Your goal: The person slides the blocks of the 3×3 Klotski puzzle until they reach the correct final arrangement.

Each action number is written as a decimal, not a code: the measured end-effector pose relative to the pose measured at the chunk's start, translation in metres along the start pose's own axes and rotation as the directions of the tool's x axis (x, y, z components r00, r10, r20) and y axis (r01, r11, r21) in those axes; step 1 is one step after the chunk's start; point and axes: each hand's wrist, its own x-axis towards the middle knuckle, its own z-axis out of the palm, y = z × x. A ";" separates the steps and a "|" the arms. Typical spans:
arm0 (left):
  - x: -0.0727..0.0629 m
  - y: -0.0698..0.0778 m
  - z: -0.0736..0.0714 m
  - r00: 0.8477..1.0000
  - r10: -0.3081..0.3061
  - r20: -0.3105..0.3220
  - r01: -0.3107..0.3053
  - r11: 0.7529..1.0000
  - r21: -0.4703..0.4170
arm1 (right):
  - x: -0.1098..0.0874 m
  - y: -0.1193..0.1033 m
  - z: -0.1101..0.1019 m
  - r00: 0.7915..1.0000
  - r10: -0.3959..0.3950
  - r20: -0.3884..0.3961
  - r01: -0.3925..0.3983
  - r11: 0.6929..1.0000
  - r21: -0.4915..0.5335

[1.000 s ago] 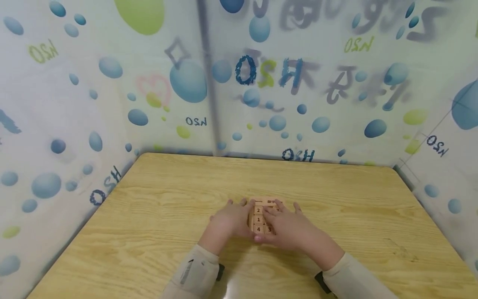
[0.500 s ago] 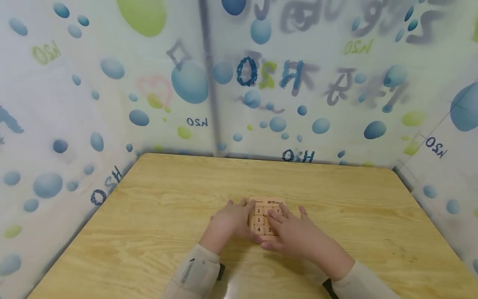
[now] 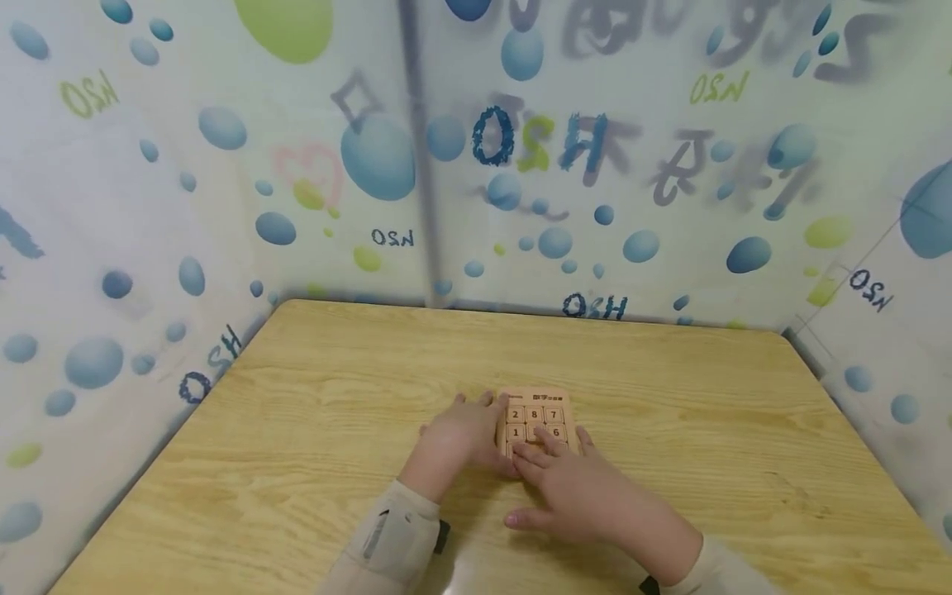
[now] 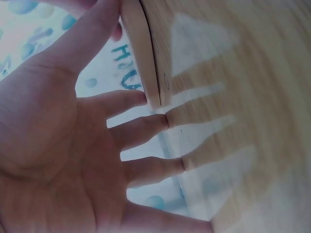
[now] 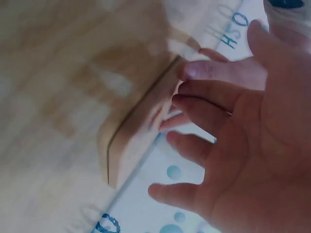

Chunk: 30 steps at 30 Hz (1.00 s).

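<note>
A wooden number sliding puzzle [image 3: 534, 415] lies flat on the table, with tiles 2, 8, 7, 1 and 6 readable in the head view. My left hand [image 3: 461, 434] rests along its left edge, index fingertip at the far corner and thumb at the near one. In the left wrist view the other fingers of that hand [image 4: 87, 131] spread straight to the tabletop. Over the puzzle's near rows, my right hand [image 3: 587, 496] lays its extended fingertips on the tiles, hiding the bottom row. Its thumb points away from the board. The right wrist view shows the puzzle's side [image 5: 141, 121] beyond the fingers.
The wood-grain table [image 3: 335, 388] extends on all sides of the puzzle. Behind it and at both sides stand white walls [image 3: 297, 124] with blue and green drops and lettering.
My right hand first shifts right, then pulls back toward the near edge, uncovering the 8, 7 and 6 tiles and covering the bottom row. Its thumb moves off the board. My left hand stays.
</note>
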 end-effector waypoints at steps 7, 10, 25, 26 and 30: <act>-0.001 0.003 -0.002 1.000 -0.013 0.009 0.013 1.000 0.002 | -0.009 0.005 -0.006 0.999 0.046 0.016 -0.046 0.999 -0.007; -0.001 0.004 -0.001 1.000 -0.014 0.012 0.014 1.000 0.004 | -0.009 0.006 -0.009 0.997 0.071 0.019 -0.071 0.997 -0.019; -0.006 0.004 -0.001 1.000 0.005 -0.008 -0.005 1.000 0.029 | 0.008 -0.009 -0.017 0.996 0.042 0.073 -0.053 0.987 0.154; -0.006 0.005 -0.002 1.000 0.001 -0.005 -0.001 0.999 0.035 | 0.011 -0.008 -0.018 0.997 0.045 0.065 -0.054 0.988 0.147; -0.005 0.005 -0.005 1.000 -0.014 0.008 0.014 0.999 0.046 | 0.030 -0.003 -0.016 0.998 0.065 0.013 -0.066 0.994 0.084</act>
